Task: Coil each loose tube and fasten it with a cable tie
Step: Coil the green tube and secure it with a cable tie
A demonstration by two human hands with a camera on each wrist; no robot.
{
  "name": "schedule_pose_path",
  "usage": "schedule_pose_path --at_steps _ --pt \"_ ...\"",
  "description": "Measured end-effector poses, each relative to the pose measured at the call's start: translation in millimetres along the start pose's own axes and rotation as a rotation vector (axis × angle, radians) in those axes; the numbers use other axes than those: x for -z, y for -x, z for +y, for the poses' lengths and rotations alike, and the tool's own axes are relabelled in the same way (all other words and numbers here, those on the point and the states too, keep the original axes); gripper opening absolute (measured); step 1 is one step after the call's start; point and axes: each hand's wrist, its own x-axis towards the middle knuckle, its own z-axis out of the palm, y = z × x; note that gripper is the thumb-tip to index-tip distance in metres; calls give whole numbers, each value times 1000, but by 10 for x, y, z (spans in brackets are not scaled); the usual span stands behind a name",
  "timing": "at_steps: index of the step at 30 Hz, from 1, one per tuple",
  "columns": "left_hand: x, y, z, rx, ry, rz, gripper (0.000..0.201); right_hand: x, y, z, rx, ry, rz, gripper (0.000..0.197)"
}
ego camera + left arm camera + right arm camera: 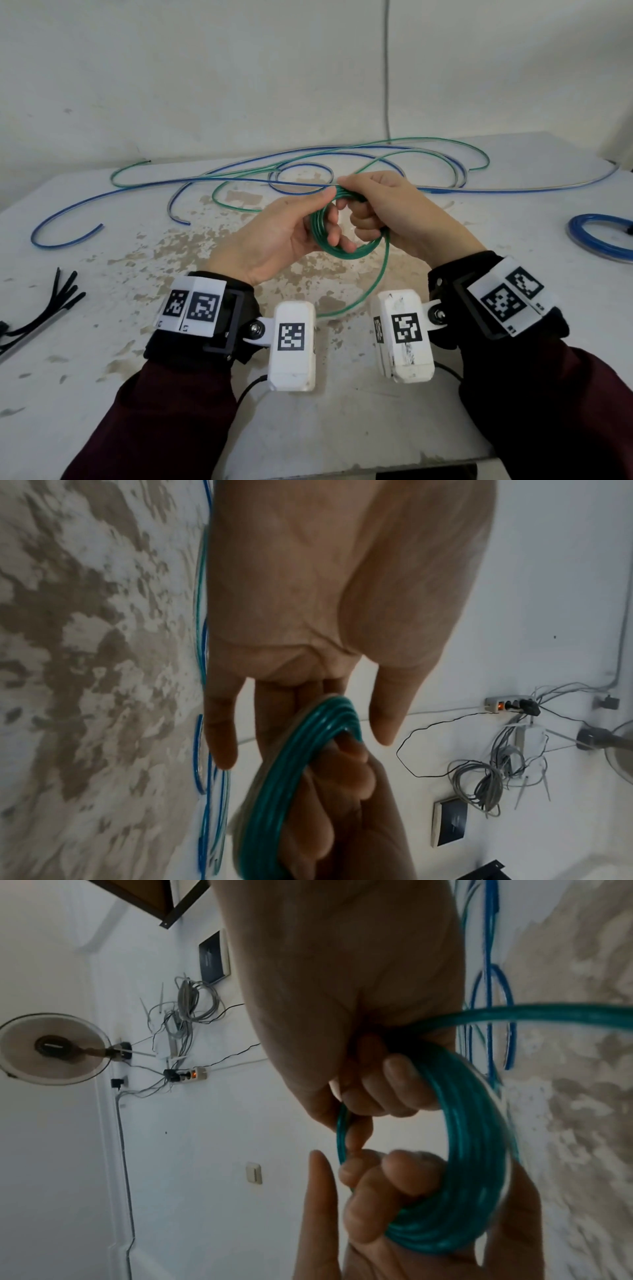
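Currently mid-coil: both hands hold the thin green translucent plastic tube, several loops stacked above the worn white counter. Left hand has fingers curled through the loop bundle, likely to keep the turns from springing apart. Right hand is curled round the top of the coil, probably feeding the next turn. The tube's loose tail runs back across the counter, tangled with the long blue tube. Black cable ties wait at left, untouched. One blue coil sits far right.
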Motion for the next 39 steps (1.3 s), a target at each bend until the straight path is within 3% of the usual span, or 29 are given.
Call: schedule_pose_path --at_steps 7,11,13,20,24,27,29,32,35,39 --pt "23 -63 -41 -160 97 135 32 -37 -23 28 95 48 15 36" --pt "79 -92 -40 -252 172 202 35 -15 -20 90 -17 58 -8 36" --pt "93 -102 -54 -275 184 230 34 -13 -17 98 -69 -7 -29 37" --pt "63 -125 -73 -308 179 269 34 -70 -63 93 -15 -354 78 31" --pt "94 -133 -134 -215 -197 306 37 -55 -105 107 47 -385 163 31" --pt "122 -100 -132 -111 -252 243 42 -6 -104 90 66 -366 165 30" --pt "119 -82 -103 -61 -216 196 45 24 -91 87 78 -244 139 32" --pt "101 -60 -48 -45 -41 169 31 13 -47 83 110 14 19 32" --pt "90 -27 -17 57 55 115 30 -33 1 79 112 192 -73 33" --pt "67 -32 -20 105 220 64 22 -19 -3 68 129 321 -35 30"
